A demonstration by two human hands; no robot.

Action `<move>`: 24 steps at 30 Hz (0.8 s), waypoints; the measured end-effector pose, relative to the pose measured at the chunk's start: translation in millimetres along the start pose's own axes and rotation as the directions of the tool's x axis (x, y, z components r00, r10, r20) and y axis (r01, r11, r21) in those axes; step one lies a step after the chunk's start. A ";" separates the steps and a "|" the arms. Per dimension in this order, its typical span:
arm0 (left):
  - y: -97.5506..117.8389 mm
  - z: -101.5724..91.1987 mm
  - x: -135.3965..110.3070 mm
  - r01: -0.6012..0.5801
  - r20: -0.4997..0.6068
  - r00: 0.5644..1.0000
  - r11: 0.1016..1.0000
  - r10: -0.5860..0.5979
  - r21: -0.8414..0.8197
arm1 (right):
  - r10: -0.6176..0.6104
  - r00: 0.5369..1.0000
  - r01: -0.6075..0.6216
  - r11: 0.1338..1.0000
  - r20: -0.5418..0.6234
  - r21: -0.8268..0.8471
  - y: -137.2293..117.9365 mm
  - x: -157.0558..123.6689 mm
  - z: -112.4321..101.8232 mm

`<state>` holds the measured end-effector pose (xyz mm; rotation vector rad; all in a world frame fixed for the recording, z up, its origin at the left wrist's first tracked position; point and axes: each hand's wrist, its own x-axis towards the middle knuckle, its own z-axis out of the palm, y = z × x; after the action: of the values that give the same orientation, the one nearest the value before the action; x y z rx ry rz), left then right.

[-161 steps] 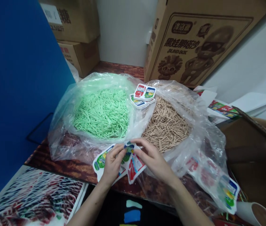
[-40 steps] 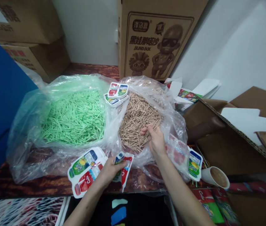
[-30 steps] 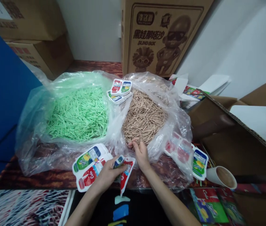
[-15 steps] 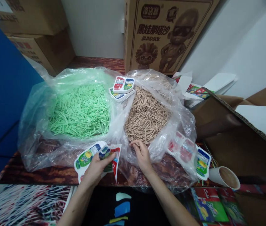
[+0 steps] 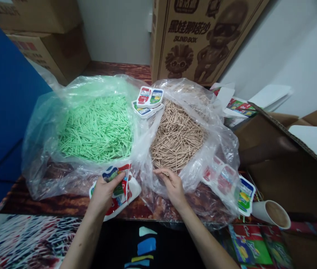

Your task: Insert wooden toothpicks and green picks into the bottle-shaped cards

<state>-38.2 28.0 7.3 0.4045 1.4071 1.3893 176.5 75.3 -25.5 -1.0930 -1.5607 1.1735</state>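
Note:
My left hand (image 5: 102, 192) is closed on a small printed packet (image 5: 123, 185) in red, green and blue. Under that hand lie white-edged printed cards (image 5: 134, 188). My right hand (image 5: 173, 185) is at the near edge of a pile of thin brown sticks (image 5: 176, 140) in a clear plastic bag. Its thumb and fingers pinch together, with the tips of a few brown sticks showing between them. To the left, a second clear bag holds a heap of light green sticks (image 5: 96, 129).
More printed cards (image 5: 149, 98) rest between the bags. A card (image 5: 245, 196) and a paper cup (image 5: 272, 213) are at the right, beside an open carton (image 5: 295, 179). Behind stands a tall brown box (image 5: 186, 48); boxes (image 5: 49, 56) are stacked at the back left.
My left hand has shifted slightly left and turned the packet, and the cards beneath it lie differently. My right hand remains at the brown sticks. The camera view has tilted slightly.

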 end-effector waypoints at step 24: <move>11.9 -6.4 3.2 -0.114 0.131 0.989 0.934 0.073 0.337 | 0.193 0.973 -0.195 0.981 -0.127 0.000 -12.0 24.9 -25.7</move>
<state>-49.7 30.6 14.7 0.7776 1.5530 1.1720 193.8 102.6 -6.0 -1.3264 -1.3895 1.1986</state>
